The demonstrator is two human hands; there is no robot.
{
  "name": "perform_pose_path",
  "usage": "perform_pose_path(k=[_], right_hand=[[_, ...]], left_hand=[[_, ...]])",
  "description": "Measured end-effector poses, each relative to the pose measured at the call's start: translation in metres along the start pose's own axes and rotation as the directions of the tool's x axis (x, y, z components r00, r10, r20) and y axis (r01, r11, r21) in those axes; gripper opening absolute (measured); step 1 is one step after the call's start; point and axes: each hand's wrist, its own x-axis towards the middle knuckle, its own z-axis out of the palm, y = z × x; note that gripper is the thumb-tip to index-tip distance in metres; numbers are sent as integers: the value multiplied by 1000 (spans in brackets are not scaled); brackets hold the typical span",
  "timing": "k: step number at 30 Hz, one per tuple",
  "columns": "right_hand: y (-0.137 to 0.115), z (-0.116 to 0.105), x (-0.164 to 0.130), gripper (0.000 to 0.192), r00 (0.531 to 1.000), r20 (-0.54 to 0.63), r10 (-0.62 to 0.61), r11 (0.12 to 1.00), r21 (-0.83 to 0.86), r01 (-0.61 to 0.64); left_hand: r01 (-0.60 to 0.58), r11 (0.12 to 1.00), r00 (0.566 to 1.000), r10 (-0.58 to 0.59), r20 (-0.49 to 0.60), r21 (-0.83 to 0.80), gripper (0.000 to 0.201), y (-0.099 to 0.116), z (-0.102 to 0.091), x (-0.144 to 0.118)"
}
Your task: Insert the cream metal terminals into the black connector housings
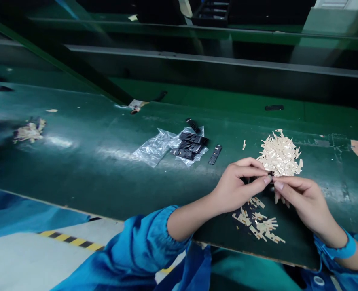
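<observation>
Black small part (pixel 271 173) pinched between left hand (pixel 238 186) and right hand (pixel 303 198) fingertips.

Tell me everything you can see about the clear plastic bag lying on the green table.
The clear plastic bag is thin, crinkled and glossy, lying flat and open on the green table, left of both hands and touched by neither. Its left part looks empty; black plastic parts are stacked on or in its right end, which one I cannot tell. One single black part lies just beside it on the right.
</observation>
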Motion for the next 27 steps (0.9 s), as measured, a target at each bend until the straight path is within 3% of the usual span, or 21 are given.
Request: perform_pose_path(k=[6,11,22,27], right_hand=[[-1,1,-2,21,990,-134,-54,989,-145,34],[-2,-2,-1,14,987,-139,-84,987,-151,63],[0,-1,-2,14,989,-139,-51,990,-141,32],[0,-2,-3,13,980,-179,-90,986,-152,63]], left_hand=[[35,998,999,-37,38,46,8,3,-2,0],[3,997,994,-11,105,83,10,4,1,0],[-85,984,990,66,124,153,13,0,0,-3],[87,989,987,-103,127,120,12,3,0,0]])
